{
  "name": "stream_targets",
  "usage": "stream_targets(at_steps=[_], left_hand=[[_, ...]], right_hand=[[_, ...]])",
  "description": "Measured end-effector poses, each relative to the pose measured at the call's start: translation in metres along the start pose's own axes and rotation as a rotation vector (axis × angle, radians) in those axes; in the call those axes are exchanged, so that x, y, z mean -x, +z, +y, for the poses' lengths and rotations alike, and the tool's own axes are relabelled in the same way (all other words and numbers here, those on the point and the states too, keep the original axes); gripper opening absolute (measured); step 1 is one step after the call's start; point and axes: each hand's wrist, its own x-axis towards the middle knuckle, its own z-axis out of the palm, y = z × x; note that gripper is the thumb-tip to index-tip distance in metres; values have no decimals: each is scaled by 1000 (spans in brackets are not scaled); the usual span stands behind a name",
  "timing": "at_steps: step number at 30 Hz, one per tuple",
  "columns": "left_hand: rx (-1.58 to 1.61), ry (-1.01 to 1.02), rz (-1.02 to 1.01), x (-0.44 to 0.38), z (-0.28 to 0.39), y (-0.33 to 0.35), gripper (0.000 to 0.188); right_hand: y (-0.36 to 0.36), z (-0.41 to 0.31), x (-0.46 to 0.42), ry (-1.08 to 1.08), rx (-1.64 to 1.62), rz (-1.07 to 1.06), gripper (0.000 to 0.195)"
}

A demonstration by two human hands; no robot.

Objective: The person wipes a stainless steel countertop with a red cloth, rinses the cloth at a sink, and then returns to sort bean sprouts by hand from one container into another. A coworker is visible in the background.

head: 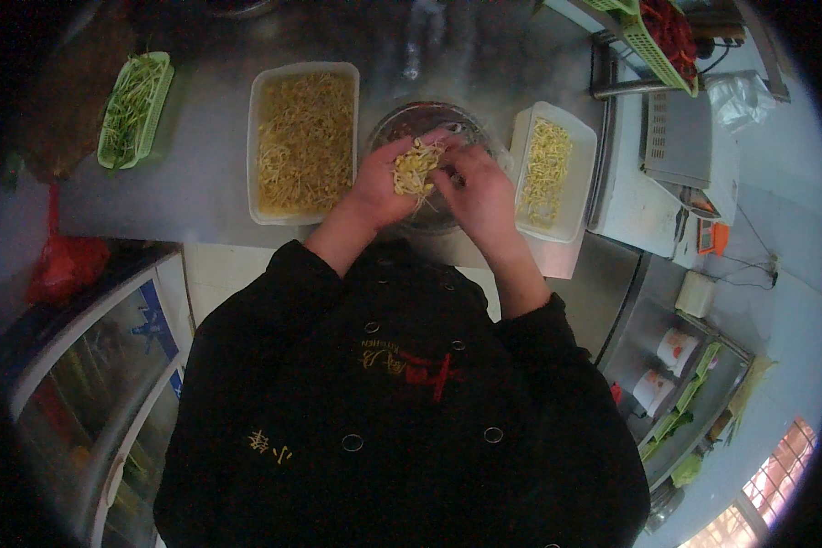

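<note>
A small bunch of soybean sprouts [415, 170] with yellow heads lies in the palm of my left hand [381, 181]. My right hand [483, 188] is at the bunch's right side, its thumb and fingers bent in close to the sprouts; whether it pinches any is hidden. Under both hands stands a round bowl [421, 108], mostly covered by them. To the left, a white rectangular tub [253, 137] is filled with sprouts [305, 144] that look wet. At the right, another white tub [581, 185] contains a smaller layer of sprouts [546, 171].
A green basket [161, 113] of leafy stems stands farther left on the steel table [205, 137]. Beyond the right tub are a raised rack post [630, 89] and a microwave-like appliance [678, 140]. A glass-fronted cooler [96, 356] is at lower left. A red bag [68, 267] rests on it.
</note>
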Motion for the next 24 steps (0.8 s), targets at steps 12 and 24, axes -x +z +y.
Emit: stream_targets(at_steps=[12, 24], left_hand=[[32, -18, 55, 4, 1, 4, 46], [47, -80, 95, 6, 9, -9, 43]], right_hand=[[-8, 15, 3, 255, -302, 11, 18], [-12, -1, -9, 425, -316, -72, 20]])
